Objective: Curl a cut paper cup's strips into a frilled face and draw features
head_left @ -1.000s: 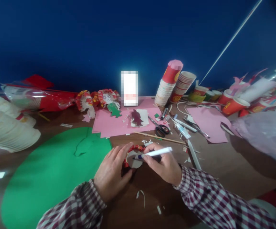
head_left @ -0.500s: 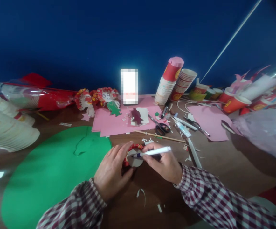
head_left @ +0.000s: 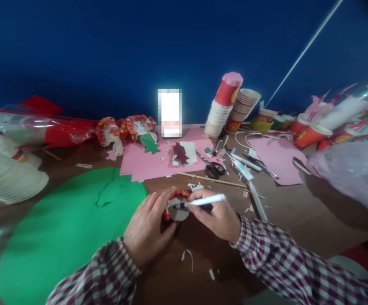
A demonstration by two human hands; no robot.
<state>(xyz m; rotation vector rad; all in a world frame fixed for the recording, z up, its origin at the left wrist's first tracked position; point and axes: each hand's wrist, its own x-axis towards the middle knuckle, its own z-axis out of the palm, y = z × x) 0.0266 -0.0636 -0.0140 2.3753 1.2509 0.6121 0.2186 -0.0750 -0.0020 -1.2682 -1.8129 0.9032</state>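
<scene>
My left hand (head_left: 149, 224) grips the left side of a small round piece (head_left: 180, 213) with a pale disc inside a frilled red and yellow rim. Closed around a white marker (head_left: 204, 200) is my right hand (head_left: 217, 218), at the right of the piece. The marker's dark tip points left and rests at or just over the disc. Any drawn line there is too small to make out. Behind, a similar frilled piece with a drawn face (head_left: 141, 127) stands near a green paper cutout (head_left: 149, 144).
Green paper (head_left: 66, 228) lies to the left, pink sheets (head_left: 146, 163) behind the hands. Scissors (head_left: 214, 168), a wooden stick (head_left: 209, 179) and paper scraps are beyond my right hand. Stacked cups (head_left: 218, 116) and a lit screen (head_left: 170, 112) stand at the back. A plastic bag (head_left: 355, 173) sits right.
The view has shifted slightly, so most things sit a little further left. Both hands keep their holds, and the marker tip has barely moved on the disc.
</scene>
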